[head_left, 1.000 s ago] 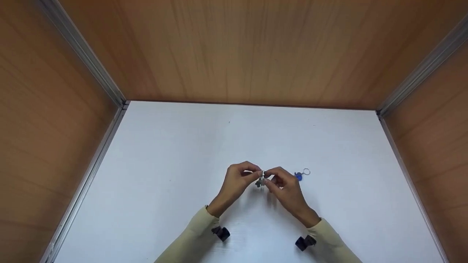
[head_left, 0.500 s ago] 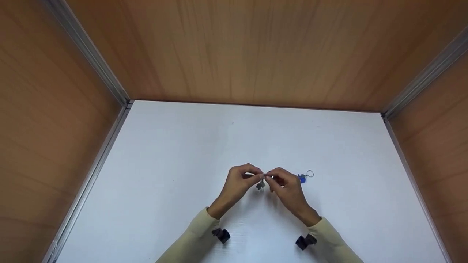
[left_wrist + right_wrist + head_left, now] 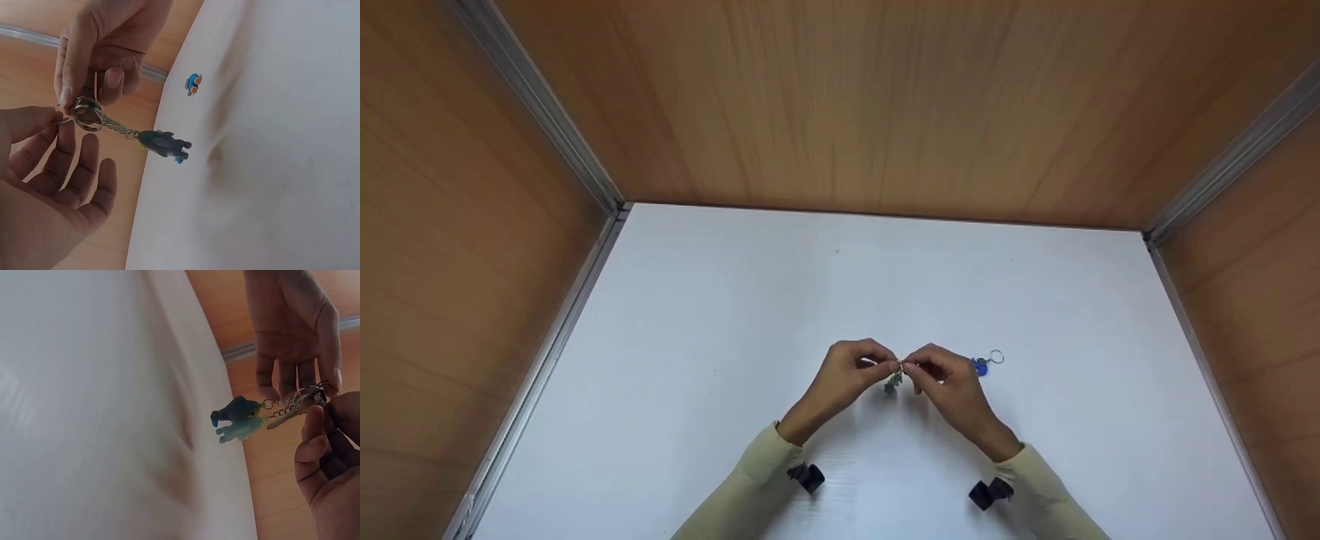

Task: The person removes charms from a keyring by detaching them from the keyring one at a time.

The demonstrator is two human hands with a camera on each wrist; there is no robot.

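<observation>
As both hands meet over the lower middle of the frame, the left hand (image 3: 847, 371) and the right hand (image 3: 949, 382) pinch a small metal key ring (image 3: 84, 107) between thumb and fingertips, each grip narrow and closed on the ring. From the ring a short chain (image 3: 117, 127) hangs, carrying a dark figure charm (image 3: 164, 144); the right wrist view shows a second, pale green charm (image 3: 241, 429) beside the dark one. The charms dangle just above the white table (image 3: 735, 315), not touching it. Just to the right of the right hand in the head view, a blue charm with its own ring (image 3: 985, 363) lies on the table. Cream sleeves (image 3: 765, 469) cover both forearms, and wood-grain panels (image 3: 847, 97) wall the table at the top and sides of the frame.
</observation>
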